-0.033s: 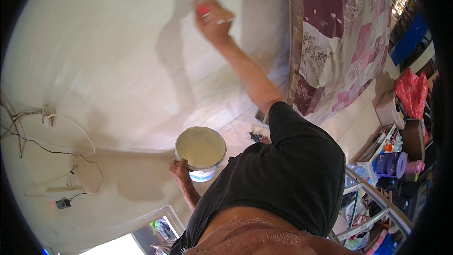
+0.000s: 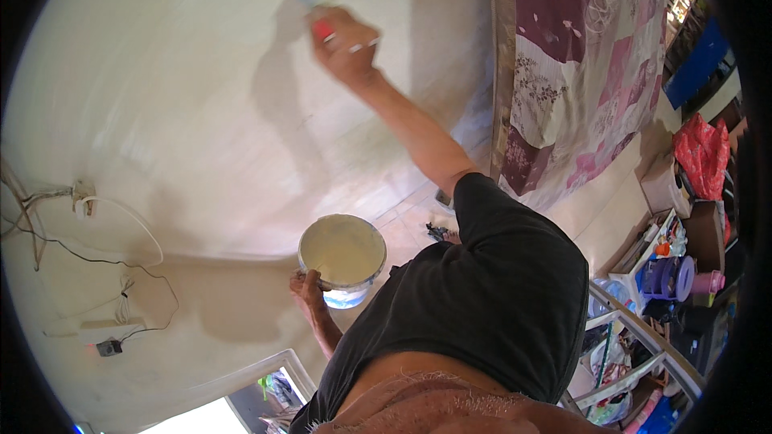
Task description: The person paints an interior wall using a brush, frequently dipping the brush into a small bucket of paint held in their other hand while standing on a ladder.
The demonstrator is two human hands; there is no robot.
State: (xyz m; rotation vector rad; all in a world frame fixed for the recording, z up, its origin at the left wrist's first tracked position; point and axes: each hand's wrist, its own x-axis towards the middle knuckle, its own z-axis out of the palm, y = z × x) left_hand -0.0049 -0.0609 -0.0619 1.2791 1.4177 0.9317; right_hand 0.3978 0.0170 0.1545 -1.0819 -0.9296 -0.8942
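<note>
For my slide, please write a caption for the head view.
Right hand holding a red-handled tool at a pale wall; left hand gripping a bucket.

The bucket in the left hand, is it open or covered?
Open: no lid covers the bucket held by the left hand, and its pale contents show.

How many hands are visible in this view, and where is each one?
2. The left hand grips the bucket at its rim; the right hand is raised before the wall, holding a red-handled tool. I see no others.
</note>
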